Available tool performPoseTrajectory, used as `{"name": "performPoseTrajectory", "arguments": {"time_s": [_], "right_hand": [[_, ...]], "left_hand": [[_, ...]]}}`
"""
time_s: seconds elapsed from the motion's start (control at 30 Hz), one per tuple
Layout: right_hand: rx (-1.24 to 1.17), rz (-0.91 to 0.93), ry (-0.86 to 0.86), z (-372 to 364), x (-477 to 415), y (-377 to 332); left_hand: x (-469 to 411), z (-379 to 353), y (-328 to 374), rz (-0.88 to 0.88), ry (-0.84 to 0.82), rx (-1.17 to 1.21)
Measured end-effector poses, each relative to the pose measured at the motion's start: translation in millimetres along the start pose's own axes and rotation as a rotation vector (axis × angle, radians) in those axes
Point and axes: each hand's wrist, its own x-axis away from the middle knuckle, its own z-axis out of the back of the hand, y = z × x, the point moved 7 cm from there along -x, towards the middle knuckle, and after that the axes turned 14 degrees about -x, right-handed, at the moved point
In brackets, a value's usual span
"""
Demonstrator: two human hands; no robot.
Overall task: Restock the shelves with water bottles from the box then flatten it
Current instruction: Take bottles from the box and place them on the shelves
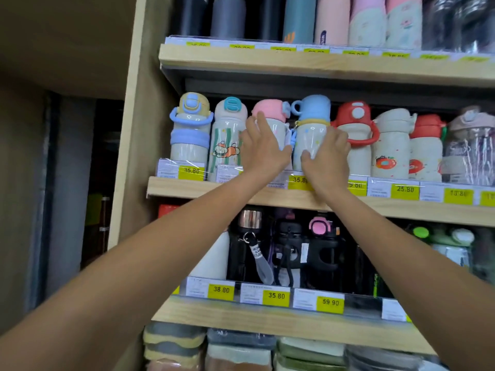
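So both arms are up at the middle shelf (187,187), where water bottles stand in a row behind yellow price tags (404,189). The right hand (328,156) grips the blue-capped bottle (312,121) low on its body, thumb on the left side, fingers curled round the right. It's upright on the shelf, between the pink-capped bottle (270,113) and a red-capped bottle (353,121). The left hand (263,149) lies flat on the front of the pink-capped bottle, fingers straight and close together, pointing up. More bottles fill the shelves above and below
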Motion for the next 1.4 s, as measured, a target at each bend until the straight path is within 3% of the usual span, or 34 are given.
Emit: {"name": "performPoseTrajectory", "arguments": {"time_s": [0.23,0.5,0.83,1.4], "right_hand": [[0.103,0.005,0.012,-6.7,5.2,5.8],[0.174,0.019,0.002,-9.1,-3.3,5.8],[0.069,-0.063,0.024,-12.3,-5.2,6.8],[0.138,-0.145,0.089,-18.5,-1.2,6.2]], "left_hand": [[-2.0,-21.1,-2.0,0.175,-0.061,-0.048],[-0.9,-26.4,-5.4,0.260,0.018,-0.126],[2.0,-20.3,-6.5,0.165,0.130,-0.104],[-9.4,-24.4,-11.2,0.111,0.022,-0.115]]}}
